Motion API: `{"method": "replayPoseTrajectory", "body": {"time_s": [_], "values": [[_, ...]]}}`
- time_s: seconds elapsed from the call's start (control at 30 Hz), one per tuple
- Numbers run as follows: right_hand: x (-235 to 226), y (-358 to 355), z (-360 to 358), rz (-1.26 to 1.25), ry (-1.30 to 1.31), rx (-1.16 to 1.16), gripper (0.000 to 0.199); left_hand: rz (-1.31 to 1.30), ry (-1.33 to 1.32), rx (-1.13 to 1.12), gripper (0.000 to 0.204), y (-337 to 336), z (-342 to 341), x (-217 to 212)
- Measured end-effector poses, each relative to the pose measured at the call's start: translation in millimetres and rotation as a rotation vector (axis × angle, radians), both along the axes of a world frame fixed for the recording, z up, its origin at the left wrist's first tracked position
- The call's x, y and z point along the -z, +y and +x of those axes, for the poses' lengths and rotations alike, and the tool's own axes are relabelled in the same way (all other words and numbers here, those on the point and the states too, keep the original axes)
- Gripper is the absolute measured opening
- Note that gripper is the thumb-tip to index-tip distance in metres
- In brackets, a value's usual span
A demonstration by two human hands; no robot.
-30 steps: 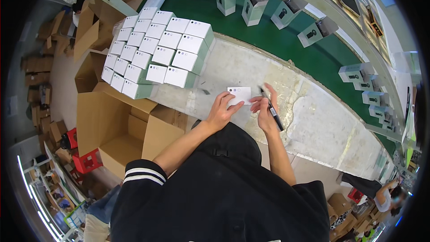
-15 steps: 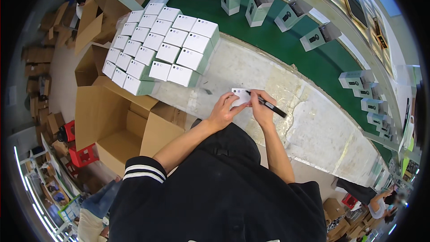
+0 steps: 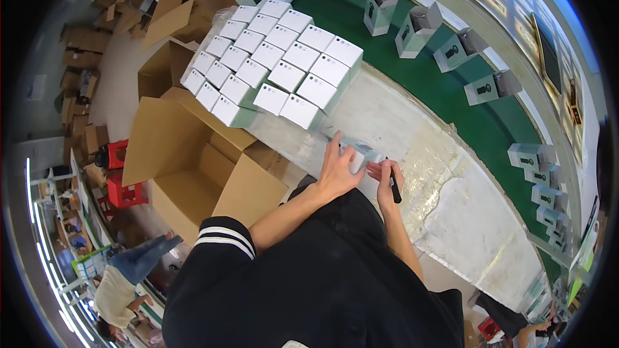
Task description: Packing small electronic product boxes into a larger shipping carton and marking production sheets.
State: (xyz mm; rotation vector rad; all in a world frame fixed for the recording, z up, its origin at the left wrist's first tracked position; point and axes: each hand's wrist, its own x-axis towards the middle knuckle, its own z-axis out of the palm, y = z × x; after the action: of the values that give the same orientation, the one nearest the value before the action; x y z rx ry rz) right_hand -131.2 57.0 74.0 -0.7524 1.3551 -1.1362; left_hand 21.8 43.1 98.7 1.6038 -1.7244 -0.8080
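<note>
My left hand [image 3: 338, 173] is closed round a small white and pale green carton [image 3: 362, 152] low over the near edge of the worktop. The carton lies tipped, with a printed side partly turned up; my fingers hide some of it. Close by on the right, my right hand [image 3: 385, 182] grips a black marker pen [image 3: 394, 188] whose end points down toward me. The fingertips of that hand are at the carton's right end; whether they touch it I cannot tell. Left of my hands, several white-topped cartons [image 3: 282, 37] stand packed in rows.
A large open cardboard box [image 3: 187, 183] stands left below the worktop [image 3: 412, 116]. Beyond runs a green conveyor belt [image 3: 412, 71] with several open-topped cartons [image 3: 412, 32]. Red plastic stools [image 3: 122, 190] are at far left. Another person [image 3: 119, 290] is at lower left.
The carton has been turned from white end up to lying tipped. The marker has left its face and swung back in my right hand. The whole view has shifted slightly.
</note>
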Motion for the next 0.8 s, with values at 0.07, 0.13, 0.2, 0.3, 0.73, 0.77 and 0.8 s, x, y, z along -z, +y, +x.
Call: {"method": "replayPoseTrajectory", "body": {"time_s": [0.07,0.13,0.2,0.3,0.73,0.77,0.8], "values": [[-3,0,3,-0.015,0.008,-0.015,0.027,0.066,0.03,-0.014,0.039,-1,11,-12],[-2,-2,2,-0.03,0.011,-0.003,0.026,-0.01,-0.112,-0.085,0.04,1,30,-33],[-1,-8,-4,0.003,0.06,-0.012,0.028,0.032,-0.136,-0.159,0.039,0,54,-58],[2,-21,-13,0.033,0.12,-0.03,0.029,0.038,-0.249,-0.267,0.04,-2,101,-52],[-9,-213,-9,-0.301,0.559,0.124,0.026,-0.162,-0.329,-0.501,0.04,-28,172,10],[-12,-239,-10,-0.262,0.448,0.198,0.03,-0.166,-0.324,-0.492,0.04,-27,172,13],[-17,-265,-9,-0.223,0.338,0.27,0.035,-0.183,-0.32,-0.508,0.039,-26,173,16]]}}
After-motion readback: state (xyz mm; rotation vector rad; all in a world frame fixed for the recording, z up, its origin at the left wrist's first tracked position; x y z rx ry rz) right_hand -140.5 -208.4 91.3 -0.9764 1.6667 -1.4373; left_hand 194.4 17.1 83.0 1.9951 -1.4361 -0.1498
